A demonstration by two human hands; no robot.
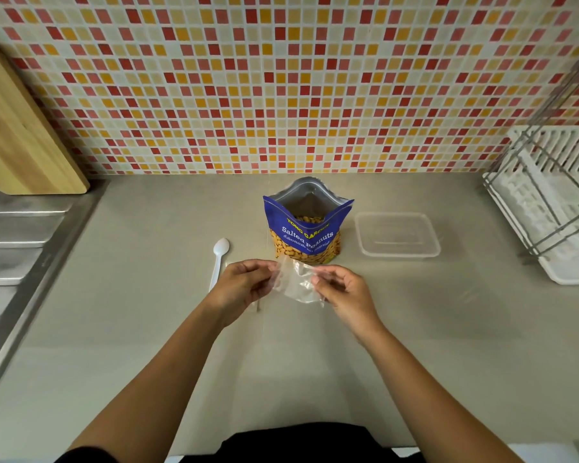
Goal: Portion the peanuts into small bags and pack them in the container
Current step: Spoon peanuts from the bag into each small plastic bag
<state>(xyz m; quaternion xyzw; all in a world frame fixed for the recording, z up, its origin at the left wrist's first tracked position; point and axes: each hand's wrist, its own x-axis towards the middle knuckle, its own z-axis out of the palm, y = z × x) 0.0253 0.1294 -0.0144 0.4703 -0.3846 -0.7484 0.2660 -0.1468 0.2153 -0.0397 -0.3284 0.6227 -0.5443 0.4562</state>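
Note:
A blue pouch of salted peanuts (306, 225) stands open on the grey counter, with peanuts visible inside. Just in front of it, above the counter, I hold a small clear plastic bag (298, 282) between both hands. My left hand (244, 285) pinches its left edge and my right hand (341, 289) pinches its right edge. The bag looks empty. A clear rectangular container (396, 235) sits without a lid to the right of the pouch. A white plastic spoon (218, 259) lies on the counter to the left of the pouch, its handle passing behind my left hand.
A steel sink drainboard (17, 248) runs along the left edge. A wooden cutting board (20, 135) leans against the tiled wall at back left. A white dish rack with a wire frame (549, 208) stands at the right.

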